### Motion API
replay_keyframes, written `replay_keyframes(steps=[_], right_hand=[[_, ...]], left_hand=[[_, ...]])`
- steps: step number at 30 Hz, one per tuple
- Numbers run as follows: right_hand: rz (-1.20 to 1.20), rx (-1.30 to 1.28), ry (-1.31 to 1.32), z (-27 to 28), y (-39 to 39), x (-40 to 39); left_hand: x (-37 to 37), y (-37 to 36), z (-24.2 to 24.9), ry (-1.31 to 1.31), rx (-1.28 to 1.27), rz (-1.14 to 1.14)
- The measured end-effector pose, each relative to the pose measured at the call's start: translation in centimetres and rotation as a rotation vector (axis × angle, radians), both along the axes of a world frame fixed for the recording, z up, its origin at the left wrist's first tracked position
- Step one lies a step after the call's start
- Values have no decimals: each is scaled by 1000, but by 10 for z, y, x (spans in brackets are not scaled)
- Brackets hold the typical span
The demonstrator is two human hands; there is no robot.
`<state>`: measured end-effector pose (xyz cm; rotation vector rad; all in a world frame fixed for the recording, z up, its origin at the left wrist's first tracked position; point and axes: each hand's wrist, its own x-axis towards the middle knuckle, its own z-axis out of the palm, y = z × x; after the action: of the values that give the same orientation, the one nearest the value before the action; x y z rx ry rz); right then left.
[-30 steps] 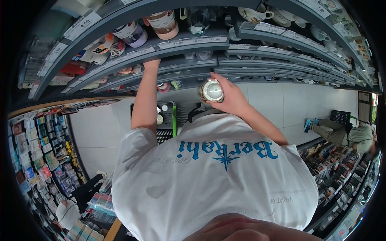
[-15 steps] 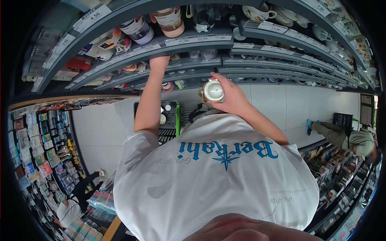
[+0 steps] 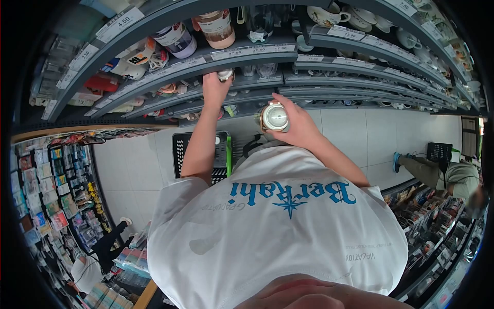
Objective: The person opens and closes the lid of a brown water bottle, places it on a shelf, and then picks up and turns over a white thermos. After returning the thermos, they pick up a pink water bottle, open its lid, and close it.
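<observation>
My right hand is shut on a glass jar with a shiny metal lid, held in front of my chest below the shelves. My left hand reaches up to the edge of a grey shelf and grips a small white-capped item there. My white T-shirt with blue lettering fills the lower middle of the view.
A black shopping basket with a green handle sits on the tiled floor under my left arm. Grey shelves with price tags hold jars, packets and mugs. One person crouches at the right, another at the lower left.
My left hand has moved right along the shelf and come out to its edge, now gripping the small white-capped item. The right hand with the jar has hardly moved.
</observation>
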<state>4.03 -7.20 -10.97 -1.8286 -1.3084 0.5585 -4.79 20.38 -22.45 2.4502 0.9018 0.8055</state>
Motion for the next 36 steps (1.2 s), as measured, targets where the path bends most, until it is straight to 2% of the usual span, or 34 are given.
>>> replay_keyframes(steps=[5,14,21,23,27,30,36], right_hand=[[11,32,-34,4,3,-3],[42,44,-57,-1,5,-4],[19,89,-76,-2,5,-3],[-13,93,-81,-1,4,-4],[-76,130,0,5,4,-4],[-99,164,1,9,3,-4],[-97,259,-81,-2,0,-2]], left_hand=[[-6,-17,-3,-115,-95,-48],[-11,-26,-13,-211,-72,-28],[6,-13,-11,-118,-93,31],[13,-6,-13,-174,41,55],[23,5,-12,-208,48,-3],[29,10,-15,-118,-45,-20],[39,14,-14,-55,72,-7]])
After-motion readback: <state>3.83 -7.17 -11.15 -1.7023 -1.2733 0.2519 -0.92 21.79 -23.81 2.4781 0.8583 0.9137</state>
